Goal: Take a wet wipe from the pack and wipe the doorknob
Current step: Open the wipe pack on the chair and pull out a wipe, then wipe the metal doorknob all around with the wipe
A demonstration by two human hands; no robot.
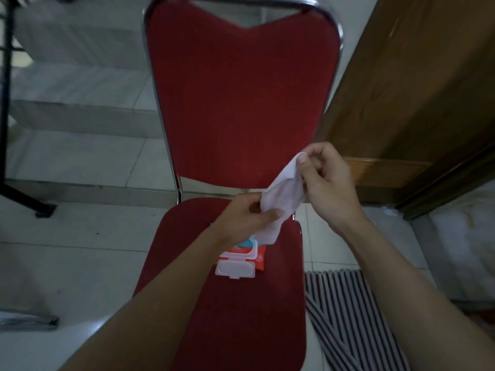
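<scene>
A white wet wipe (281,199) hangs stretched between both hands above the chair seat. My right hand (329,183) pinches its upper corner between thumb and fingers. My left hand (249,212) grips its lower left edge. Below the hands, the red wipe pack (257,259) lies on the seat with its white flip lid (235,269) folded open toward me; my left hand and the wipe hide part of the pack. No doorknob is in view.
The pack rests on a red padded chair (241,116) with a chrome frame. A wooden door (417,89) stands at the right. A striped mat (353,311) lies on the tiled floor. A black metal stand (24,194) is at the left.
</scene>
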